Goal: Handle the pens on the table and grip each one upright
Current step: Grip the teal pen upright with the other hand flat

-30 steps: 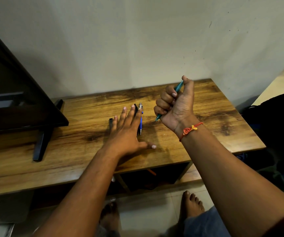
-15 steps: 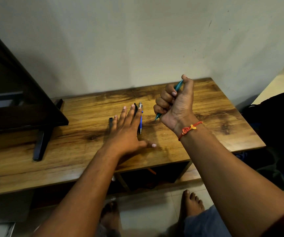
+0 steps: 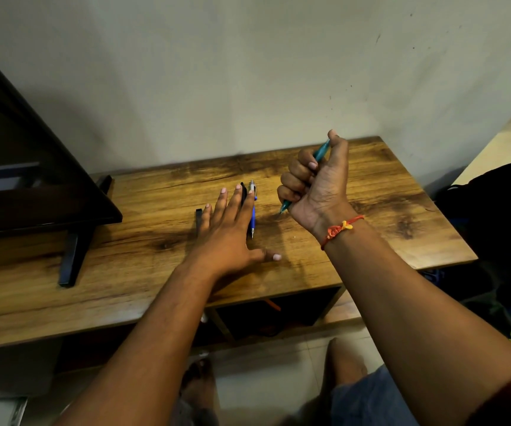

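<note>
Above the wooden surface point(image 3: 324, 265), the right hand point(image 3: 317, 187) keeps its fingers point(image 3: 297, 170) clamped around a teal pen point(image 3: 321, 153), tilted with its tip low and its top under the thumb — hardly shifted from half a second ago, perhaps a touch higher. Left hand point(image 3: 232, 229) still lies flat, fingers spread apart, holding nothing. Just beside its index finger lies a blue pen point(image 3: 252, 216), with a black pen point(image 3: 243, 192) partly hidden under the fingers and another dark pen point(image 3: 198, 218) by the little finger — none have moved. A red thread bracelet point(image 3: 340, 229) circles the right wrist.
</note>
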